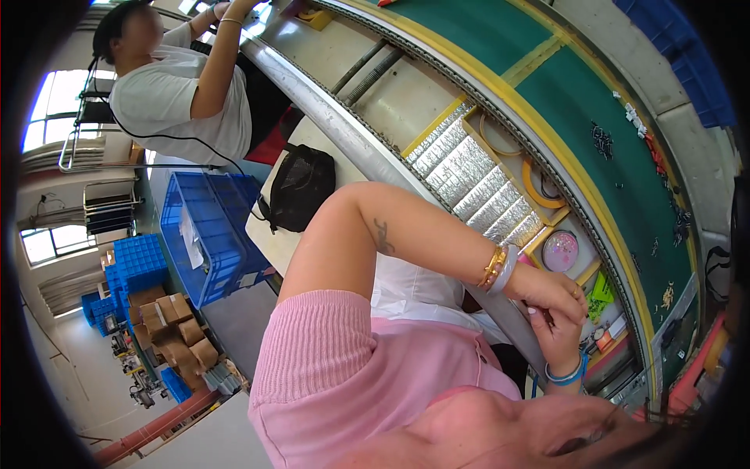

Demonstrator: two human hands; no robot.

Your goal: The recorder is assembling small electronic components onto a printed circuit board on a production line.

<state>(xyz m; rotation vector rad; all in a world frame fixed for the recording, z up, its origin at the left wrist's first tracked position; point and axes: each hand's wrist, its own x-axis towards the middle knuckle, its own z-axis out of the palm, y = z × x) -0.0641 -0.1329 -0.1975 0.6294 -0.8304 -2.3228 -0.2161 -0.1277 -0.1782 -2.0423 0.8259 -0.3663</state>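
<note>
At the lower right of the frame, the person's left hand [551, 291] and right hand [558, 336] meet, fingers curled closed around something small and dark between them, too hidden to identify; it seems light and best pinched at its ends. Just beyond sit a round pink dish [560, 250], yellow tape rolls [539, 184] and silver padded trays [469, 176] beside the green conveyor belt [625, 148], while a co-worker [180, 94] stands at the upper left near a blue crate [207, 234].
</note>
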